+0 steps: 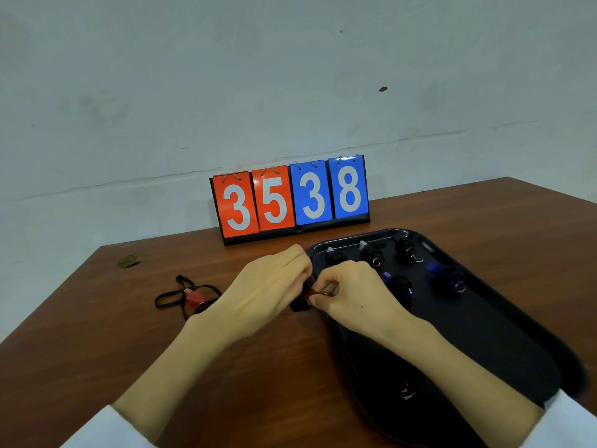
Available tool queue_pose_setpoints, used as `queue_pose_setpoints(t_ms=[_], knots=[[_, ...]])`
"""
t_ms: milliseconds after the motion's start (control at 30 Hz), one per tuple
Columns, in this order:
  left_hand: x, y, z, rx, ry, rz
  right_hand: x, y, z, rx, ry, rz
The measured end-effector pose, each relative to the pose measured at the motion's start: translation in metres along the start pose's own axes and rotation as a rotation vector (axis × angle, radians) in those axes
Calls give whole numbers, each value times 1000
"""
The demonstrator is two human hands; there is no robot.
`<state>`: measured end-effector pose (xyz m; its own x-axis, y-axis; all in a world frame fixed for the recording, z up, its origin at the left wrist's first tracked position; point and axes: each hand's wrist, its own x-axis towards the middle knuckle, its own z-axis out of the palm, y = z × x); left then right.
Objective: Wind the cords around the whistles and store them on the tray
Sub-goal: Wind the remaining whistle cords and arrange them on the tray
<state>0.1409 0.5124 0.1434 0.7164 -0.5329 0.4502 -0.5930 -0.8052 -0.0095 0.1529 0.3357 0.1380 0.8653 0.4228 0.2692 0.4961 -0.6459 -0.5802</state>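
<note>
Red plastic shows between the two hands: a red whistle (pixel 310 293), nearly hidden under its black cord (pixel 298 306), is held just above the left rim of the tray (pixel 468 344). The left hand (pixel 268 282) curls over the wound bundle, and the right hand (pixel 352 292) pinches the whistle's ring end between thumb and forefinger. This looks like the close of the winding step for this whistle. The next move probably calls for securing the cord's tail so the turns do not spring loose, then setting the bundle down on a bare part of the tray. Five wound whistles (pixel 399 284) already lie across the tray's far half, two pale, one black and two blue. On the brown wooden table (pixel 258 367) to the left lies a second red whistle (pixel 194 296), its loose cord (pixel 168 299) sprawled in loops and not yet wound, so it appears to be the last one left. Behind stands a flip scoreboard (pixel 290 198), with white digits 3 5 on red cards and 3 8 on blue. No brand name can be read anywhere.
</note>
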Motion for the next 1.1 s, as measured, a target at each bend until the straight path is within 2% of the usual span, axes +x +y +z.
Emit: queue_pose_setpoints(t_ms=[233, 367, 433, 567, 733, 867, 967, 1100], knots=[[4, 8, 6, -347, 30, -270, -1, -1, -2, 43, -31, -87], [9, 4, -1, -638, -116, -501, -1, -1, -1, 39, -11, -100], [8, -2, -9, -798, -134, -577, -1, -1, 1, 37, 17, -79], [6, -8, -16, -970, -217, -630, 0, 1, 2, 35, 69, -45], [8, 0, -10, -909, -112, -725, -1, 1, 3, 30, 50, -98], [8, 2, -3, -995, -77, -869, -3, 0, 3, -32, 52, -187], [9, 2, -6, -1181, -120, -912, -2, 1, 3, -12, 108, -189], [10, 4, -10, -1448, -148, -913, -3, 3, -6, 34, 167, -91]])
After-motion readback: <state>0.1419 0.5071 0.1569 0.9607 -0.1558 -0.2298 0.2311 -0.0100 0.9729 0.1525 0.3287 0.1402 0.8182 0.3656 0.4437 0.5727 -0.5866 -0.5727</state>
